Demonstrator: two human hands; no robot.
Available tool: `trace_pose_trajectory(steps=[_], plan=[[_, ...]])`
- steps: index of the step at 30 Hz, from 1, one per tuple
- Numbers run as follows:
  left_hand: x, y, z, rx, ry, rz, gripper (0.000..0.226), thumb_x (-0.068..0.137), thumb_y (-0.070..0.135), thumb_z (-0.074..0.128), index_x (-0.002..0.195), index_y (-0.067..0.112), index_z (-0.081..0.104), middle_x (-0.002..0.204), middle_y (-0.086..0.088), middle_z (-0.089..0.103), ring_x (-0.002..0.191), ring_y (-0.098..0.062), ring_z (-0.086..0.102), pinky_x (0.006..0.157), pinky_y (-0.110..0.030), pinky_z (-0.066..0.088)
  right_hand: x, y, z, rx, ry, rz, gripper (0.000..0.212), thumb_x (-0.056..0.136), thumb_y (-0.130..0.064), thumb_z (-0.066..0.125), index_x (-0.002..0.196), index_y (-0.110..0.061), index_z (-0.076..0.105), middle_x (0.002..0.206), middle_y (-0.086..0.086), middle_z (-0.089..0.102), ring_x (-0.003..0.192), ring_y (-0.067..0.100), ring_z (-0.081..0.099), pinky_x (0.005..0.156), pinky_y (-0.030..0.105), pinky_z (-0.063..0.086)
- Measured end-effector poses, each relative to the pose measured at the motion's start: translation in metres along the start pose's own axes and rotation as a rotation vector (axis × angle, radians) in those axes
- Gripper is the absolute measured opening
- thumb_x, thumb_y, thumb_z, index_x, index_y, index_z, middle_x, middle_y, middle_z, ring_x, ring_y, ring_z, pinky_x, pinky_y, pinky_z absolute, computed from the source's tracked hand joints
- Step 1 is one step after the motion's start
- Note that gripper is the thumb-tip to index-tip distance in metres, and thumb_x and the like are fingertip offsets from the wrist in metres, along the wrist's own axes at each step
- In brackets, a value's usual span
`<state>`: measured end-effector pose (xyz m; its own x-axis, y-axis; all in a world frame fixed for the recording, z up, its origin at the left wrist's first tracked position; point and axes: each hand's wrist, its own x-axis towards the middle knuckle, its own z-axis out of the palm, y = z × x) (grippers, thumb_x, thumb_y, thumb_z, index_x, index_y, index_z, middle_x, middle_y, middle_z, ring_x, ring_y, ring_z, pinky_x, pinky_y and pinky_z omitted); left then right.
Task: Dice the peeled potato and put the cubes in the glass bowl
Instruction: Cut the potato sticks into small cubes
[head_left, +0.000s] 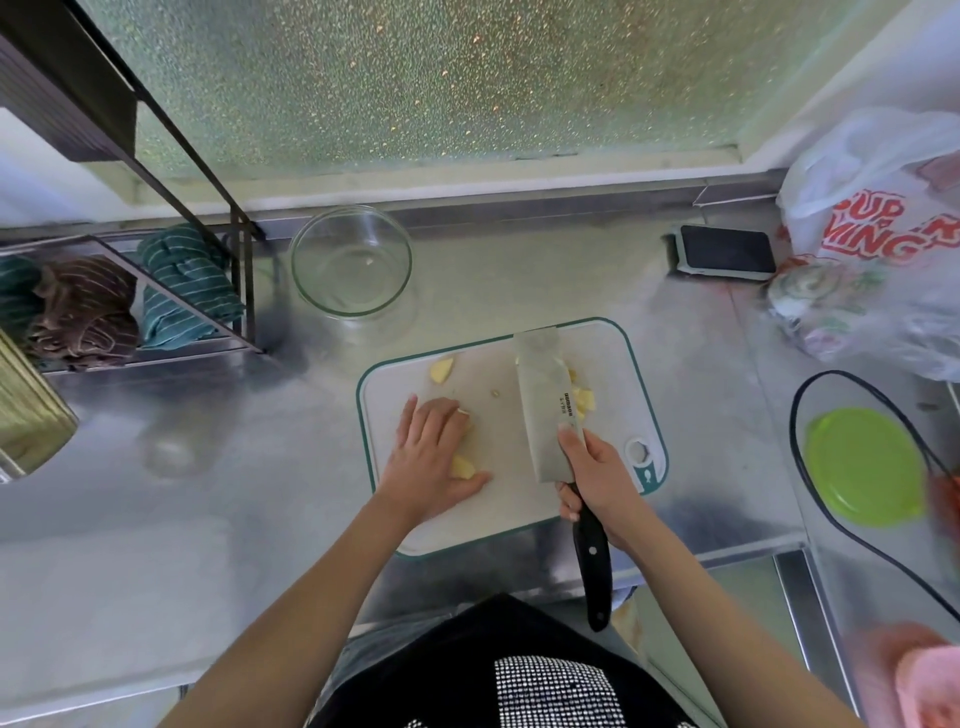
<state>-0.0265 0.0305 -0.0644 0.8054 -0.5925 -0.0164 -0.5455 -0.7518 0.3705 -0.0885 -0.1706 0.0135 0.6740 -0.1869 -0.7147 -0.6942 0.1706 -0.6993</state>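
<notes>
Board (498, 499): left hand (431, 457) atop potato (464, 466).

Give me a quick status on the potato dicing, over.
Left hand pressing potato pieces on cutting board; right hand gripping cleaver. Glass bowl empty. Path to bowl unobstructed.
</notes>
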Motion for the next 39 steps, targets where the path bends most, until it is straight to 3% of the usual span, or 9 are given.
trace_pose_trajectory(steps=[4,7,10,13,16,22,25,32,39], plan=[[0.016,-0.006,-0.016,-0.226,0.131,-0.232,0.057,0.085,0.045,0.047,0.128,0.008,0.047,0.129,-0.011,0.047,0.123,-0.026,0.033,0.108,-0.041,0.026,-0.001,-0.002,-0.001,-0.003,-0.005,-0.01,0.036,0.095,-0.044,0.045,0.097,-0.009,0.054,0.053,0.008,0.04,0.035,0.015,0.034,0.035,0.024,0.036],[0.048,-0.022,-0.021,-0.372,0.12,-0.291,0.043,0.092,0.015,0.053,0.134,0.01,0.047,0.137,-0.01,0.047,0.129,-0.026,0.037,0.108,-0.032,0.03,-0.003,-0.003,-0.001,-0.009,0.003,-0.02,0.037,0.096,-0.045,0.044,0.097,-0.009,0.053,0.052,0.007,0.04,0.035,0.014,0.034,0.035,0.024,0.036],[0.07,-0.03,-0.019,-0.378,0.016,-0.214,0.031,0.087,-0.002,0.056,0.116,0.005,0.064,0.131,-0.013,0.055,0.127,-0.026,0.046,0.105,-0.02,0.026,-0.007,-0.003,-0.003,-0.001,0.015,-0.011,0.036,0.096,-0.044,0.044,0.095,-0.009,0.052,0.051,0.006,0.039,0.035,0.014,0.033,0.035,0.024,0.035],[0.07,-0.032,-0.018,-0.364,0.008,-0.203,0.027,0.082,-0.013,0.054,0.098,0.0,0.071,0.121,-0.013,0.062,0.124,-0.028,0.049,0.101,-0.021,0.029,-0.012,-0.001,-0.004,0.01,0.025,-0.009,0.035,0.096,-0.043,0.044,0.092,-0.008,0.052,0.046,0.004,0.037,0.034,0.014,0.032,0.035,0.024,0.034],[0.052,-0.026,-0.015,-0.369,-0.033,-0.161,0.027,0.082,-0.01,0.053,0.099,0.002,0.071,0.124,-0.009,0.061,0.128,-0.022,0.045,0.105,-0.026,0.033,-0.016,0.004,-0.005,0.002,0.017,-0.002,0.035,0.097,-0.042,0.044,0.086,-0.009,0.049,0.045,0.004,0.037,0.035,0.015,0.032,0.035,0.024,0.034],[0.018,-0.008,-0.032,-0.657,0.017,-0.458,0.035,0.09,0.0,0.046,0.116,0.012,0.065,0.128,0.0,0.058,0.122,-0.012,0.05,0.102,-0.014,0.029,-0.012,0.015,0.018,-0.396,0.091,-0.102,0.034,0.098,-0.034,0.043,0.07,-0.015,0.039,0.052,0.003,0.04,0.03,0.015,0.039,0.036,0.025,0.035],[0.0,-0.009,-0.043,-0.756,0.035,-0.472,0.041,0.092,0.001,0.044,0.13,0.016,0.053,0.133,0.006,0.051,0.125,-0.008,0.044,0.104,-0.015,0.027,-0.01,0.02,0.033,-0.509,0.111,-0.13,0.034,0.098,-0.034,0.04,0.07,-0.015,0.041,0.062,0.005,0.047,0.032,0.013,0.044,0.034,0.023,0.036],[-0.03,-0.019,-0.025,-0.415,0.023,-0.28,0.05,0.075,0.019,0.076,0.122,0.013,0.06,0.132,-0.007,0.054,0.122,-0.026,0.048,0.103,-0.032,0.036,-0.011,0.023,0.045,-0.568,0.11,-0.156,0.032,0.098,-0.032,0.039,0.071,-0.017,0.046,0.061,0.002,0.05,0.035,0.01,0.047,0.037,0.025,0.04],[-0.002,-0.006,-0.021,-0.242,0.01,-0.211,0.04,0.073,0.027,0.078,0.109,0.013,0.068,0.132,-0.01,0.054,0.123,-0.033,0.046,0.102,-0.044,0.039,-0.018,0.023,0.045,-0.525,0.087,-0.115,0.032,0.098,-0.032,0.039,0.07,-0.018,0.042,0.06,0.003,0.045,0.031,0.01,0.042,0.034,0.019,0.035]])
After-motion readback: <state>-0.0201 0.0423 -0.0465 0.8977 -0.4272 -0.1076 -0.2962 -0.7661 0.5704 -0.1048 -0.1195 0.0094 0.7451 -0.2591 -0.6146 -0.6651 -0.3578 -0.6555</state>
